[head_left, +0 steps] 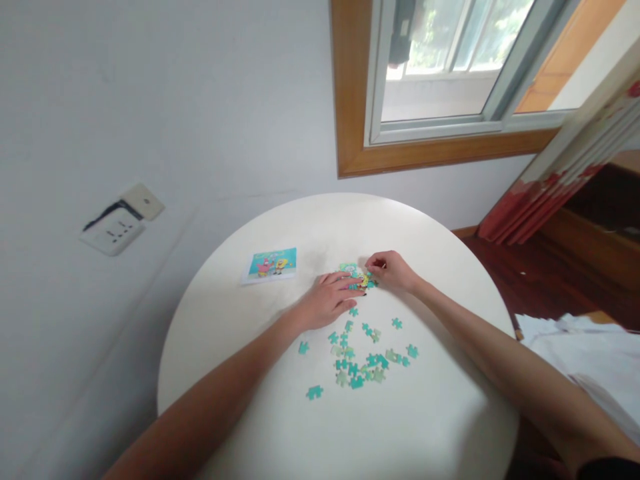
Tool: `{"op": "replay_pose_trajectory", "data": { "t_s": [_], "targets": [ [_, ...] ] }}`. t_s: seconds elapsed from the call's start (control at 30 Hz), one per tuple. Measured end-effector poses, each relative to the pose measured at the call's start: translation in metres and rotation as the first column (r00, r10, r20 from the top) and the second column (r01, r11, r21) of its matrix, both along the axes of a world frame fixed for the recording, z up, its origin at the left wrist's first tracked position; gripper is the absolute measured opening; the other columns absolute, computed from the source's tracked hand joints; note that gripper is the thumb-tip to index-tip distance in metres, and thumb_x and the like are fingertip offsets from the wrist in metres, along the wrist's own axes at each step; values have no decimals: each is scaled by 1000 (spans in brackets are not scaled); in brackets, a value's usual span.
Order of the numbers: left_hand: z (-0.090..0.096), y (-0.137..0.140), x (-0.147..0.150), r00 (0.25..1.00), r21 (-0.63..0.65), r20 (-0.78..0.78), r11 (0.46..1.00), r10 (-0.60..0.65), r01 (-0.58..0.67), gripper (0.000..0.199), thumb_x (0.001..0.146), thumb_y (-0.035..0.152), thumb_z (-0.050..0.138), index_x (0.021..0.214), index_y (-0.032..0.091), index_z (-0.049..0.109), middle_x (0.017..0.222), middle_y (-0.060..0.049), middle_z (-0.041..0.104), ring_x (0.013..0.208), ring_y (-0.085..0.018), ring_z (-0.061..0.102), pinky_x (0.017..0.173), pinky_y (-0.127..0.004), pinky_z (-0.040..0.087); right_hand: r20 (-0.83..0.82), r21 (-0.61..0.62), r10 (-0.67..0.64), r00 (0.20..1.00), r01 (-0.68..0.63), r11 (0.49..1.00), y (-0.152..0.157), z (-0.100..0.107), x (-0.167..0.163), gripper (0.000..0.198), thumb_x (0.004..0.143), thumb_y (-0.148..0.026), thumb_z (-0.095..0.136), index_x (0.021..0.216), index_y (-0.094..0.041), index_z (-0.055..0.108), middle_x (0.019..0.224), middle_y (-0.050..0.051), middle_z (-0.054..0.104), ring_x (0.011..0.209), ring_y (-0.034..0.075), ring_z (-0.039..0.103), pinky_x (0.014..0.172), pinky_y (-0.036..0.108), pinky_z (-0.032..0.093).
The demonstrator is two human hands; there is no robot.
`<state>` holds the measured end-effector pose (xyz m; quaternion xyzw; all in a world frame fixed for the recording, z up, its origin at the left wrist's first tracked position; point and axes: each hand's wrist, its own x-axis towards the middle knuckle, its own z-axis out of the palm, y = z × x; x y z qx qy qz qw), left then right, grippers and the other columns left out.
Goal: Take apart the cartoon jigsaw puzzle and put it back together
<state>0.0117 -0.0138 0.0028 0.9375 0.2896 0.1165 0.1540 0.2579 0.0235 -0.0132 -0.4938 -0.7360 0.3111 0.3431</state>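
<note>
A small patch of joined jigsaw puzzle pieces [349, 267], green with some yellow, lies near the middle of the round white table [240, 413]. My left hand [327, 300] rests flat across the patch with its fingers stretched out, covering part of it. At the patch's right edge, my right hand [393, 270] pinches with thumb and forefinger; a small puzzle piece [369, 272] shows at the fingertips. Loose teal and pale green puzzle pieces [357, 382] are scattered on the near side of both hands. To the left lies a picture card [273, 264] with a pink and a yellow cartoon figure.
Behind the table stand a white wall [200, 100] and a wood-framed window [350, 153]. A wall socket [114, 231] is at the left. Beside the table on the right are white papers or cloth [580, 353] and a red and white curtain [530, 207].
</note>
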Motion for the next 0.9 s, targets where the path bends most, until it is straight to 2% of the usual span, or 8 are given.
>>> {"op": "replay_pose_trajectory", "data": {
  "t_s": [0.5, 0.77, 0.9],
  "targets": [
    [1, -1, 1, 1000, -16, 0, 1000, 13, -13, 34, 101, 39, 42, 131, 40, 58, 146, 7, 50, 137, -25, 37, 113, -49, 29, 38, 3, -21, 999, 21, 1000, 11, -11, -4, 17, 80, -24, 60, 80, -14, 74, 71, 3, 70, 64, 15, 58, 63, 25, 44],
    [0, 0, 1, 1000, -13, 3, 1000, 7, -7, 36, 102, 41, 38, 132, 40, 58, 146, 5, 50, 137, -24, 37, 113, -48, 29, 226, 127, -95, 970, 67, 990, 5, -7, -7, 14, 81, -20, 65, 90, -18, 75, 84, 4, 71, 70, 14, 58, 66, 24, 42],
    [0, 0, 1, 1000, -17, 18, 1000, 7, -7, 36, 102, 40, 39, 132, 40, 58, 145, 4, 52, 136, -24, 37, 113, -48, 28, 257, 103, -121, 959, 97, 990, 4, -5, -9, 15, 79, -21, 67, 92, -18, 73, 81, 3, 69, 68, 13, 56, 65, 24, 40]
  ]
}}
